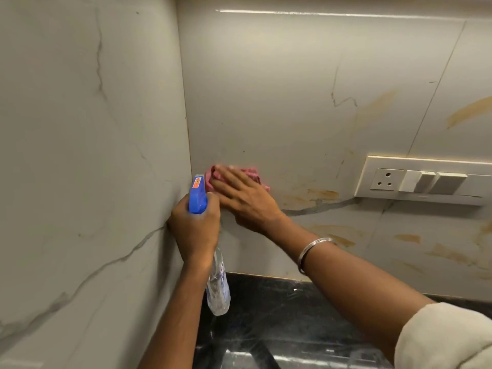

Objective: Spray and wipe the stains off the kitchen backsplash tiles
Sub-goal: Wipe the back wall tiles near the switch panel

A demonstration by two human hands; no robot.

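On corner tiles (266, 75): stains (322, 194) lie rightward, unwiped; cloth (253, 174) may only smear them
Socket (426, 179): near stains; stray spray could wet it
Bottle (218, 288): upright over counter (292, 302); nozzle (198, 187) toward wall
Left hand (194, 230): curled round bottle neck, just beside right hand (245, 201)
Right hand: fingers (229, 178) flat, pressing cloth on tile by corner
Cloth: bunched under fingers; could slip

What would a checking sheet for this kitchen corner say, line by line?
Surface: backsplash tiles, orange-brown stains across the right side.
Job's things: pink cloth against the tile; spray bottle, blue head, clear body.
Clutter: nothing seen.
Hands: left hand grips the spray bottle; right hand presses the pink cloth, fingers flat.
Cables: nothing seen.
Surroundings: black countertop below; switch panel with socket on the right.
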